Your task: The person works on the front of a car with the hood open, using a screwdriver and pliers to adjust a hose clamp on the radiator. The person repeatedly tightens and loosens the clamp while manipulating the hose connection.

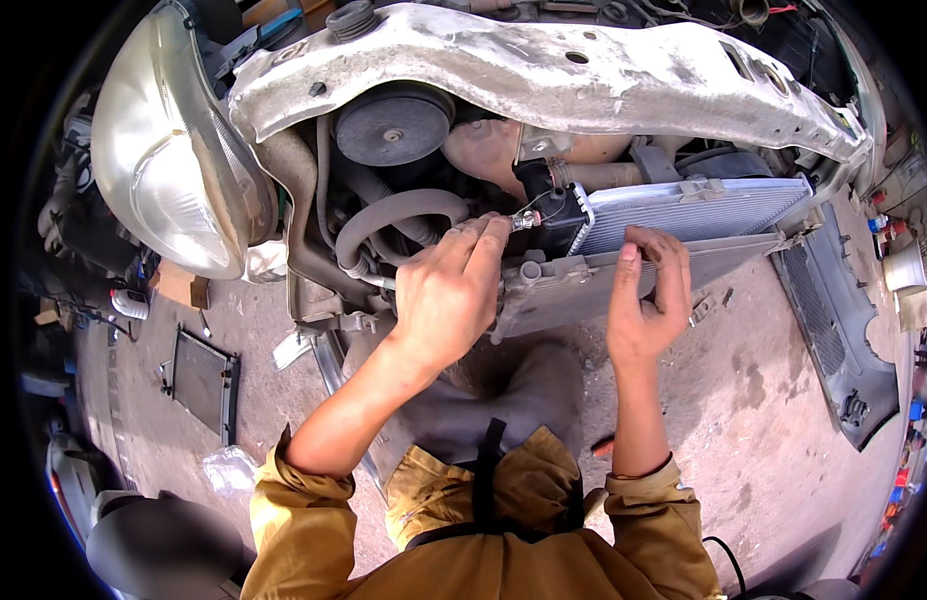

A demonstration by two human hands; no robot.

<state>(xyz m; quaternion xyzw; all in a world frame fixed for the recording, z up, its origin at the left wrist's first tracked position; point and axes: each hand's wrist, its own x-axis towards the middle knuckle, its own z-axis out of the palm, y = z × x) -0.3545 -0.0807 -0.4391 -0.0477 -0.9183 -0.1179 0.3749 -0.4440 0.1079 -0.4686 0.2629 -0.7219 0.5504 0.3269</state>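
My left hand reaches up to the left end of a car radiator with silver fins and a black end tank. Its fingers are closed together next to a small shiny metal fitting with thin wire; what lies under them is hidden. A thick grey hose curves just left of those fingers. My right hand is raised before the radiator, thumb and bent fingers apart, with nothing in it. Its fingertips are near the upper edge of a flat grey cooler panel in front; contact cannot be made out.
A worn white metal crossbeam spans above, with a headlight at left and a round black cover beneath. Another radiator lies on the floor at left. A grey plastic car panel lies at right.
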